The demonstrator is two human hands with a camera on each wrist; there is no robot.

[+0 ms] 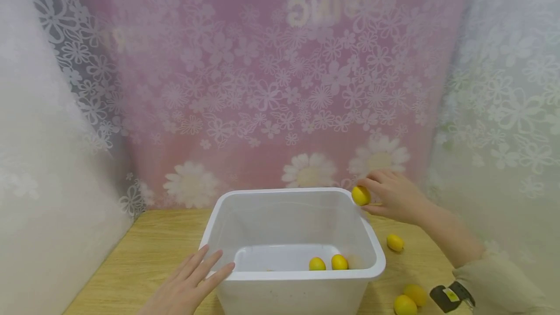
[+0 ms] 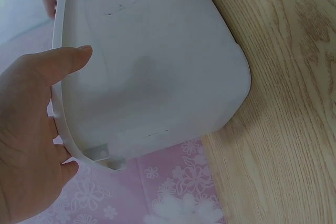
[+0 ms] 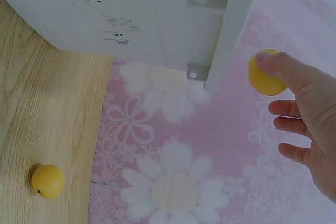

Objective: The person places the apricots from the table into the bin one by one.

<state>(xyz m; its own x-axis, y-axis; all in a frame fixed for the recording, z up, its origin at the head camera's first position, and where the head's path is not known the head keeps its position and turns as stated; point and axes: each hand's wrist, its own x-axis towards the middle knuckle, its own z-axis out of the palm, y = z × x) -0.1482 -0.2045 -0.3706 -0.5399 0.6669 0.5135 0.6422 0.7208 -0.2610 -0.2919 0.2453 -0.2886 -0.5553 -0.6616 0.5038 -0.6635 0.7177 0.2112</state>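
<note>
Flowered sheeting [image 1: 271,86] is backing the tub [image 1: 302,275]; left hand [image 1: 185,283] is resting spread on its rim, right hand [image 1: 395,197] beside its right rim pinching a fruit [image 1: 360,196], probably light, firm, best held mid-body.

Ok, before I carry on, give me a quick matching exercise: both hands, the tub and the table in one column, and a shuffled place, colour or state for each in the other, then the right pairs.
Column 1
1. Right hand
2. Tub
3. Left hand
4. Table

Column 2
A. At the near left corner of the rim
B. Wood-grained, with loose fruit lying on it
C. Pinching a yellow fruit
D. White, with two yellow fruits visible inside

Pairs: 1-C, 2-D, 3-A, 4-B
</note>
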